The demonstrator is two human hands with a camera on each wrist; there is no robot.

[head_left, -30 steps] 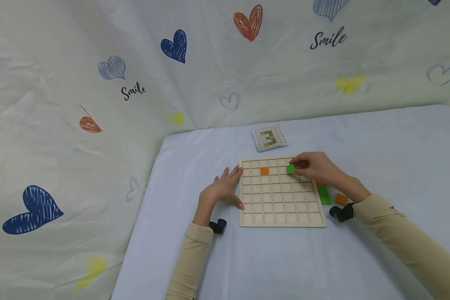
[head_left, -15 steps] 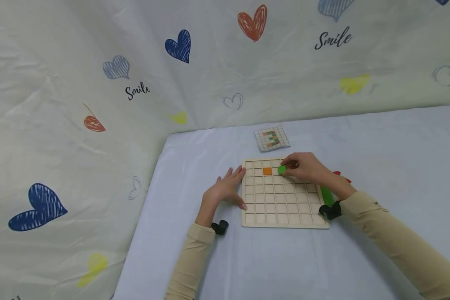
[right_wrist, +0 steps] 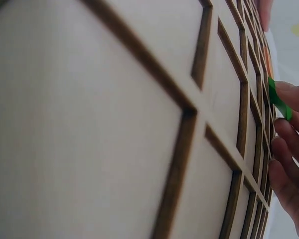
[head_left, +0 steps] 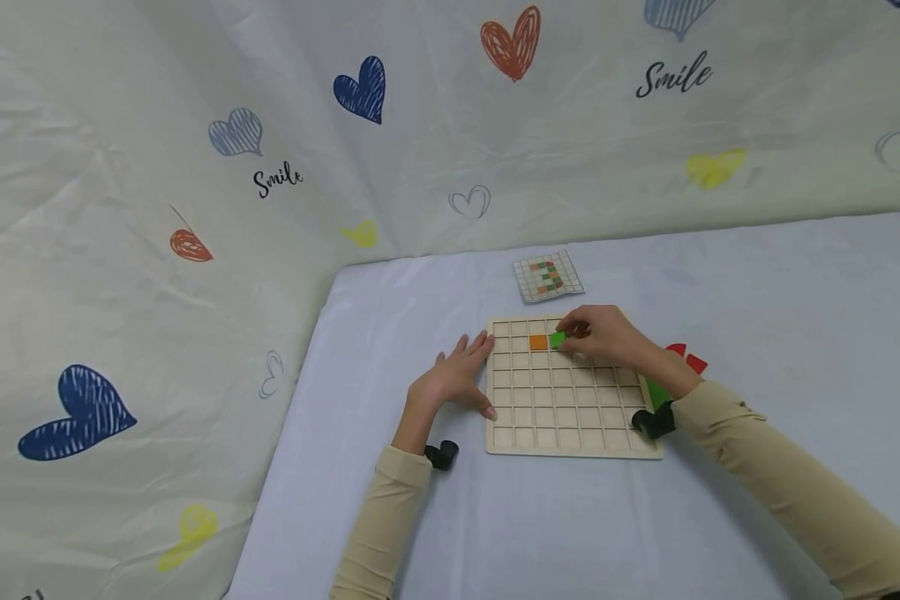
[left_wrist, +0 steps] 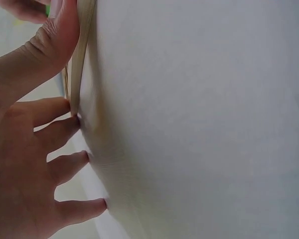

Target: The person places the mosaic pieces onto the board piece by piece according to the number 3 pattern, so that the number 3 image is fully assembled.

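A wooden grid board (head_left: 555, 417) lies on the white-covered table. In its second row from the back sits an orange square tile (head_left: 538, 342). My right hand (head_left: 603, 333) pinches a green square tile (head_left: 557, 339) between thumb and fingers, just right of the orange one. The right wrist view shows that green tile (right_wrist: 279, 97) tilted, its lower edge at the grid. My left hand (head_left: 450, 383) rests at the board's left edge with fingers spread and the thumb on the rim. In the left wrist view, the thumb (left_wrist: 55, 40) lies along the board's edge, and other fingertips touch the cloth.
Behind the board lies a pattern card (head_left: 549, 277) printed with coloured squares. Red pieces (head_left: 696, 363) and a green piece (head_left: 657, 393) lie at the board's right side, partly hidden by the right arm. A cloth backdrop with hearts (head_left: 420, 150) stands behind the table.
My right hand has moved left over the board, carrying the green tile from several cells away to beside the orange tile. The left hand keeps its place at the board's edge.
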